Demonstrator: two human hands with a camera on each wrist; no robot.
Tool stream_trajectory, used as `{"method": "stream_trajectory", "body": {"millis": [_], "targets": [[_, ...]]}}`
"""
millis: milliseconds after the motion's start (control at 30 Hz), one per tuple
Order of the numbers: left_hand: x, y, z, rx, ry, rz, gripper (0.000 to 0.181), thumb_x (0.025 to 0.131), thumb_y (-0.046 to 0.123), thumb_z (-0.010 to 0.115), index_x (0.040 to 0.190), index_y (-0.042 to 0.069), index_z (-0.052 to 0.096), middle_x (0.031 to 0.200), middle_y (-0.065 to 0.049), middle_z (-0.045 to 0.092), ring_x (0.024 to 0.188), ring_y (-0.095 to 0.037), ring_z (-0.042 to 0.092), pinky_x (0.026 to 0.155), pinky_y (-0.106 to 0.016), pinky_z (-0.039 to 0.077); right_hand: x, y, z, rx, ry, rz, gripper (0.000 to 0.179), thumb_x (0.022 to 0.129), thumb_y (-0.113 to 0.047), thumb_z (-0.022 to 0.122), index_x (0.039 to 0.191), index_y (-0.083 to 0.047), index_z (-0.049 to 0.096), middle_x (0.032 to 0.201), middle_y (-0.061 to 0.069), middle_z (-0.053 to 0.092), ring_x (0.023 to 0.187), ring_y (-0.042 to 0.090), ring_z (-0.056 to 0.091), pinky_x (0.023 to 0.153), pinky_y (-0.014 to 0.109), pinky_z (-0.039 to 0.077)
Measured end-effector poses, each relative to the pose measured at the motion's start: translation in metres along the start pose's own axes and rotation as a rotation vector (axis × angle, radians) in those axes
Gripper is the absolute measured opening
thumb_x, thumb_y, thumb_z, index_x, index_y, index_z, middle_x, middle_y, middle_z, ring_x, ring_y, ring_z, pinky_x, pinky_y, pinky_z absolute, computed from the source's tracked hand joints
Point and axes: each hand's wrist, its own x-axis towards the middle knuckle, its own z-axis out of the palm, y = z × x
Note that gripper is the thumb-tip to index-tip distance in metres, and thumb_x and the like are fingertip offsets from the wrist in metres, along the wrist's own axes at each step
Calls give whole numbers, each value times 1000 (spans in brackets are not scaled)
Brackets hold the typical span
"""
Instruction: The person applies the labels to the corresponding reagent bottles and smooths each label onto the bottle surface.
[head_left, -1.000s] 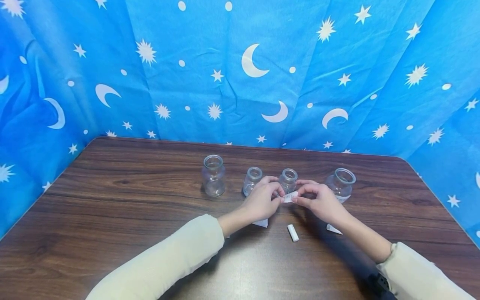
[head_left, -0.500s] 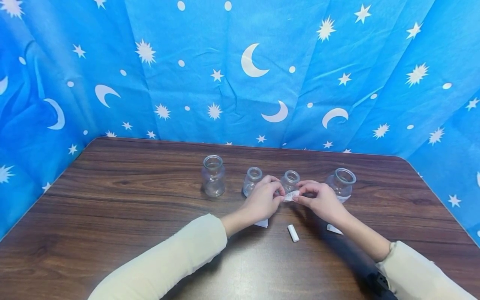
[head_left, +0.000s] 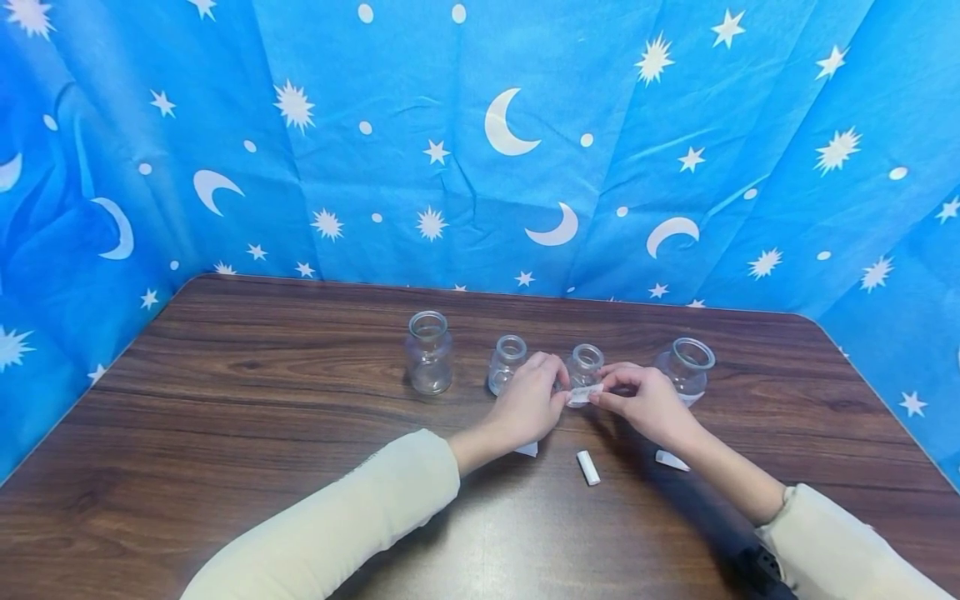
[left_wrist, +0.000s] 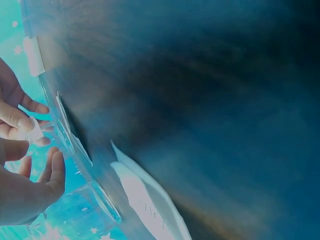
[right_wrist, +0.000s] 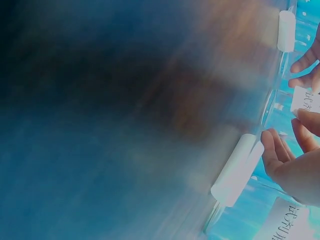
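Observation:
A small white paper label with handwriting is stretched between my two hands, in front of a small clear glass jar. My left hand pinches the label's left end, fingers bent beside the jar. At the other end, my right hand pinches it between thumb and fingers, other fingers reaching along the jar's right side. In the right wrist view, black characters show on the label. The jar's lower front is partly hidden by the label and fingers.
A second small jar stands behind my left hand, with a taller jar farther left. Behind my right hand is a round jar bearing a written label. A white roll, a white piece and folded papers lie nearer.
The small jar between my hands has shifted slightly right and towards me. Both hands and the label have edged slightly right, and the label now lies straighter across the jar's front.

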Motion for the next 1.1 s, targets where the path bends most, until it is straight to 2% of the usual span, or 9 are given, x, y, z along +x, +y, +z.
{"method": "stream_trajectory", "body": {"millis": [200,300,433,600,767,1100], "targets": [[1,-1,2,-41,23,-17,41,83,9,65,119,6,44,105,-8,58,82,-12,59,70,-19,46,0,1,-1,8,3,2,8,78,-4,69,74,-5,63,97,17,65,84,26,62,66,26,49],[1,0,2,-20,21,-19,49,83,10,65,126,4,42,108,-8,59,84,-13,59,73,-21,46,-1,1,-2,13,1,15,10,78,-5,70,79,-3,61,92,14,65,79,23,61,64,25,49],[2,1,1,18,-1,-16,44,84,13,64,124,3,48,105,-7,58,84,-13,58,75,-22,46,-1,1,-3,60,-4,34,23,78,-6,71,94,1,57,90,13,63,79,23,61,64,24,48],[3,0,1,6,-13,-23,37,84,14,65,117,5,52,101,-6,58,83,-13,56,74,-22,46,-1,1,-2,88,-17,28,37,79,-12,71,107,4,54,97,15,62,87,27,62,67,27,50],[3,0,1,-32,-18,-31,34,84,15,66,114,6,52,102,-6,59,80,-10,57,72,-20,45,-2,1,-3,69,-25,22,39,78,-14,73,109,3,55,96,14,63,87,27,62,69,32,50],[1,-4,0,-70,-4,-4,32,84,14,66,112,8,52,103,-5,60,78,-8,57,70,-17,45,-1,5,-1,28,-33,2,37,77,-9,73,107,2,55,94,13,64,86,25,63,70,34,51]]}}
